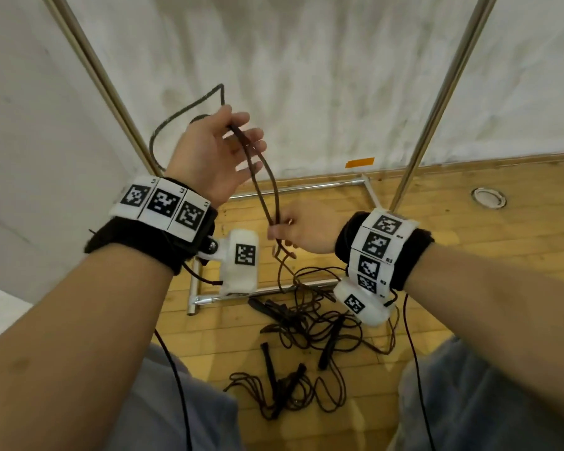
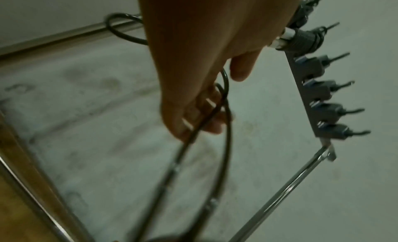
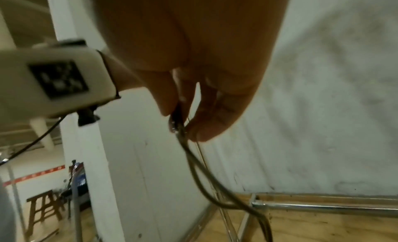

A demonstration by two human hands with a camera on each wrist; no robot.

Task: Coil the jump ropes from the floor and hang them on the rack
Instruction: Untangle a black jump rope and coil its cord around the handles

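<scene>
No readable writing shows, only black-and-white square code tags on the wristbands (image 1: 162, 203). Wooden plank floor (image 1: 469, 203) meets a scuffed white wall (image 1: 306, 76), with the metal rack (image 1: 443, 86) at frame centre. The jump rope (image 1: 261, 183) runs near-vertical mid-frame: left hand (image 1: 215, 154) hooks its top loop, right hand (image 1: 302, 231) pinches the strands below; more ropes (image 1: 306, 323) lie tangled on the floor

Left hand (image 1: 214, 151) raised, fingers loosely spread (palm inward); right hand (image 1: 302, 231) lower, fingertips pinched.
</scene>
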